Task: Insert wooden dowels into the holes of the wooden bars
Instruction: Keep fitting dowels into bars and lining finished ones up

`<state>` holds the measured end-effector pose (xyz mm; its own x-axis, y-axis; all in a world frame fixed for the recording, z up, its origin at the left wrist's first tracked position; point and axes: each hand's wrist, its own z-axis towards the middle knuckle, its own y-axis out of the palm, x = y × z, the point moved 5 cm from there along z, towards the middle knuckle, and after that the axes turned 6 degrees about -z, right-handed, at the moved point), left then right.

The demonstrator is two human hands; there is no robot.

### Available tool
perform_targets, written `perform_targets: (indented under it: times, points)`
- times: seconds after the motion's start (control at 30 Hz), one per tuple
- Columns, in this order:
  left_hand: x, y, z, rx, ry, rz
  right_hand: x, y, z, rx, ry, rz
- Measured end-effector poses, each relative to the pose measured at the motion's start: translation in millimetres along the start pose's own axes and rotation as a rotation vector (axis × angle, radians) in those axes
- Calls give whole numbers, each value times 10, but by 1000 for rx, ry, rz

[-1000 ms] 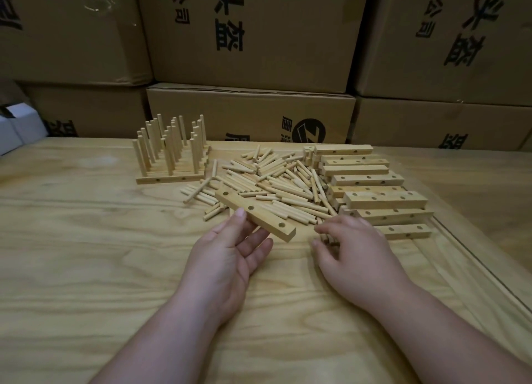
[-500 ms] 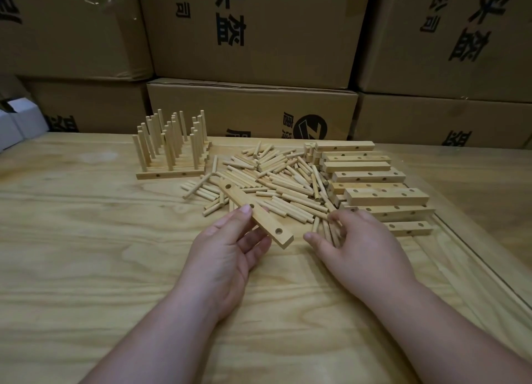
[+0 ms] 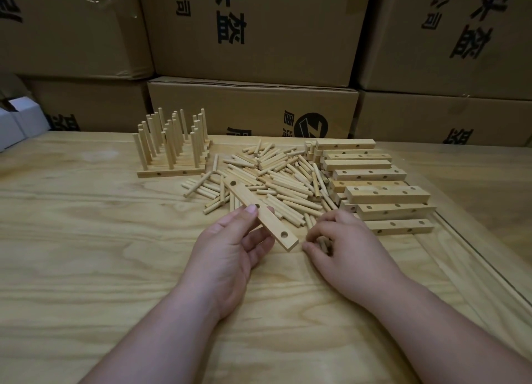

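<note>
Left hand [image 3: 230, 248] pinches a drilled wooden bar [image 3: 260, 215] above the table [image 3: 86, 254]; right hand [image 3: 342, 247], fingers curled, grips dowels [image 3: 324, 244]. Beyond: loose dowel pile [image 3: 276, 176], stacked bars [image 3: 380, 188], finished bars with upright dowels [image 3: 172, 150], cardboard boxes [image 3: 253, 29].

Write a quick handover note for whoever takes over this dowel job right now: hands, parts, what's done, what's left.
Left hand holds one empty bar, tilted over the table.
Right hand curls round a few dowels at the near edge of the loose dowel pile.
Done: finished bars with upright dowels, back left.
Left: fill the held bar, then the stack of empty bars on the right.
</note>
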<state>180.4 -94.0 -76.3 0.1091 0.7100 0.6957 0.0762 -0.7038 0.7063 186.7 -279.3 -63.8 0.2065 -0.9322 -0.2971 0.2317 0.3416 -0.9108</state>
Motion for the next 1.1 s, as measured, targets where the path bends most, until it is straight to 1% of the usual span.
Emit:
perform_targets:
  times: [0.1,0.27,0.4,0.6,0.93,1.1]
  points:
    - [-2,-5,4,11,-3,14,-8,-16,9,22,7,16]
    - [-8,-6,5,20,-11,22,86,-62,4,59,157,-80]
    - [-6,-7,9,21,-8,22,115,-41,14,41,209,-121]
    - [-6,-9,20,15,-7,41,120,2,13,26,222,-163]
    - [-7,-7,16,-12,10,77,114,-41,9,106,211,-58]
    - [-5,1,9,4,21,98,119,-41,21,107,191,-33]
